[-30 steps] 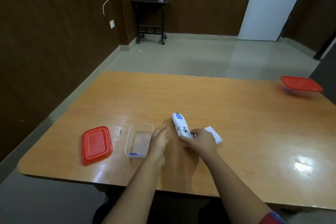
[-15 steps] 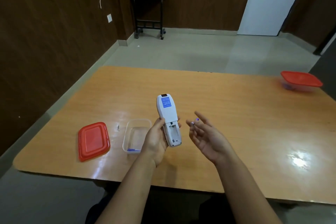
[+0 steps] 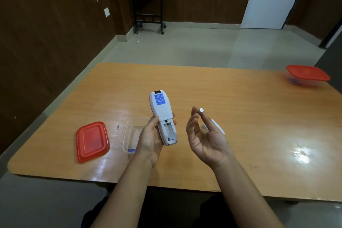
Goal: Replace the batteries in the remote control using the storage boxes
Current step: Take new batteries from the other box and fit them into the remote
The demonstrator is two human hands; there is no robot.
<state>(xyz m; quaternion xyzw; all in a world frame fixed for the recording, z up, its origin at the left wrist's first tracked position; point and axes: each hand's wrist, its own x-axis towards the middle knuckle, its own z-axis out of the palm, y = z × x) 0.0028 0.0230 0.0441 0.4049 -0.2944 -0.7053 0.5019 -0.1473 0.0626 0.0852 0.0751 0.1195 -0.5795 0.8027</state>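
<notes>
My left hand (image 3: 150,139) holds a white remote control (image 3: 162,114) upright above the table, its back facing me and its battery compartment open and empty. My right hand (image 3: 207,135) pinches a small battery (image 3: 201,110) between thumb and fingertips, end toward me, to the right of the remote. An open clear storage box (image 3: 132,132) sits just left of my left hand with one blue battery (image 3: 131,150) in its near corner. The white battery cover (image 3: 216,126) lies on the table, mostly hidden behind my right hand.
The box's red lid (image 3: 92,141) lies flat near the wooden table's (image 3: 259,116) left front corner. A second clear storage box with a red lid (image 3: 307,75) stands closed at the far right edge. A tiny dark speck (image 3: 117,127) lies between lid and box.
My left hand lifted the remote off the table and turned its open compartment toward me. My right hand took a battery from it and now holds it up between the fingertips.
</notes>
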